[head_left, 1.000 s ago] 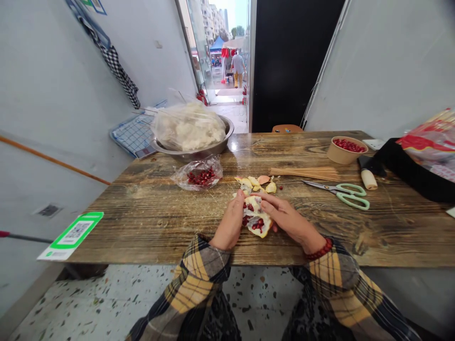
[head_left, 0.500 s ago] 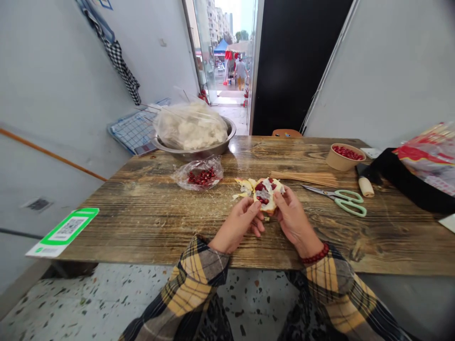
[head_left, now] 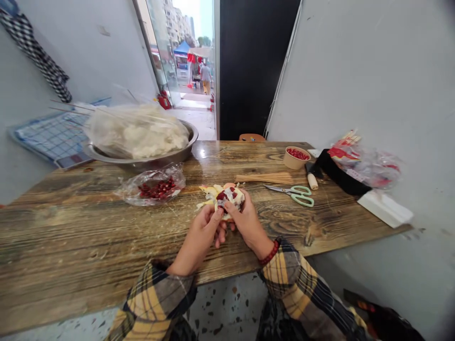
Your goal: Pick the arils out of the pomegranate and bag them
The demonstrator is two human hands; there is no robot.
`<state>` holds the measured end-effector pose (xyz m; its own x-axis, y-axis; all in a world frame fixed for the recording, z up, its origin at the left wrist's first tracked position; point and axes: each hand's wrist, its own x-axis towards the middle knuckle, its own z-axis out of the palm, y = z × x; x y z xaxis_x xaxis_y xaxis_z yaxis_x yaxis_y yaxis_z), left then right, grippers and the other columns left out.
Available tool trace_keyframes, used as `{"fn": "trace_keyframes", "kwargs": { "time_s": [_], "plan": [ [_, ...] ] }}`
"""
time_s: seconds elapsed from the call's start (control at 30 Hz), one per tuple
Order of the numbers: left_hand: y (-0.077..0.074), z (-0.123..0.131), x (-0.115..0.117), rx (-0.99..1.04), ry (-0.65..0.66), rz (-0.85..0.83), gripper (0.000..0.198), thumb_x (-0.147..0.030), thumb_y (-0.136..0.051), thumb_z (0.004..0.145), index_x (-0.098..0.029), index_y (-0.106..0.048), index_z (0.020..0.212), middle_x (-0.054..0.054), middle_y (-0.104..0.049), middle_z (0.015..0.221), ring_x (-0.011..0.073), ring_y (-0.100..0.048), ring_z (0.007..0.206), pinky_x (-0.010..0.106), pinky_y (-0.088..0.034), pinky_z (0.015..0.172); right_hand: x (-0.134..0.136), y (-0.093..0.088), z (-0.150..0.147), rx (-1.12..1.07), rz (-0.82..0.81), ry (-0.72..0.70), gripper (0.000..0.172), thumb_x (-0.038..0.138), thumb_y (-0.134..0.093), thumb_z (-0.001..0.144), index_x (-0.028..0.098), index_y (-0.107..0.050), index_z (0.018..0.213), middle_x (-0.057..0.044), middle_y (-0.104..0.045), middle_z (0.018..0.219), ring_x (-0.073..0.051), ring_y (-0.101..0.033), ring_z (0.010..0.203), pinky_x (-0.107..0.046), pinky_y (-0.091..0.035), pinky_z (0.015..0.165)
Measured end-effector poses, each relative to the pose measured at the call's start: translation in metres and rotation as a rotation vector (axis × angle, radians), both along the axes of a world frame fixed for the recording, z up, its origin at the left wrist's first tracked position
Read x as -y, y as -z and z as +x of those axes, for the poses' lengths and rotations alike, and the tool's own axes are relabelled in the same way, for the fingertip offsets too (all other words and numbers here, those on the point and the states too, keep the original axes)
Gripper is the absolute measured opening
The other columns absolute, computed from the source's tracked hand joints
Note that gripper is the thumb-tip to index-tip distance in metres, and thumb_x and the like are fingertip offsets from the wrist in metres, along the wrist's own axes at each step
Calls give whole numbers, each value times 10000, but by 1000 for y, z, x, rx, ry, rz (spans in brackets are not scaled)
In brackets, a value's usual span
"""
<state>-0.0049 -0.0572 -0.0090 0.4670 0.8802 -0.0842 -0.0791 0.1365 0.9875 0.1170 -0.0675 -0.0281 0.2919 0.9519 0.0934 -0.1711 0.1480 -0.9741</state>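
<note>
Over the worktop [head_left: 106, 258], between its front and back edges, left hand [head_left: 202, 237] and right hand [head_left: 249, 223] both clasp an opened pomegranate piece [head_left: 230, 196] (red arils [head_left: 222, 195] showing amid pale membrane [head_left: 239, 195]). Peel scraps [head_left: 210, 191] lie just beside it, green-handled scissors [head_left: 293, 191] nearer the right edge.

Two hands [head_left: 198, 240] — one pomegranate piece [head_left: 232, 194], one basin [head_left: 189, 143], one tub [head_left: 294, 161]
</note>
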Motion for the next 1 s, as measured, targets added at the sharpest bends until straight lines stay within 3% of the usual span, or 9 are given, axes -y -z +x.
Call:
{"fn": "trace_keyframes", "kwargs": {
  "time_s": [0.2, 0.47, 1.0],
  "plan": [
    [-5, 3, 6, 11, 24, 11, 332, -492, -537, 836, -183, -418, 864, -41, -572, 630, 31, -425, 354, 123, -290, 307, 4, 1, -2, -121, 8, -48, 424, 470, -611, 816, 239, -465, 1141, 27, -596, 790, -62, -495, 434, -156, -358, 306],
    [1, 1, 7, 27, 78, 29, 309, -451, -549, 841, -178, -415, 899, -51, -554, 627, 37, -464, 368, 123, -314, 318, 9, -2, -3, -221, -43, -62, 389, 499, -622, 796, 235, -482, 1044, 89, -554, 613, -42, -431, 347, -122, -299, 269],
    [4, 0, 1, 87, 153, -12, 352, -453, -626, 799, -172, -437, 895, -26, -593, 662, 53, -507, 415, 147, -352, 349, 7, -1, 0, -315, -100, -61, 386, 506, -676, 751, 199, -519, 926, 84, -536, 564, -30, -412, 337, -100, -248, 250]
  ]
}}
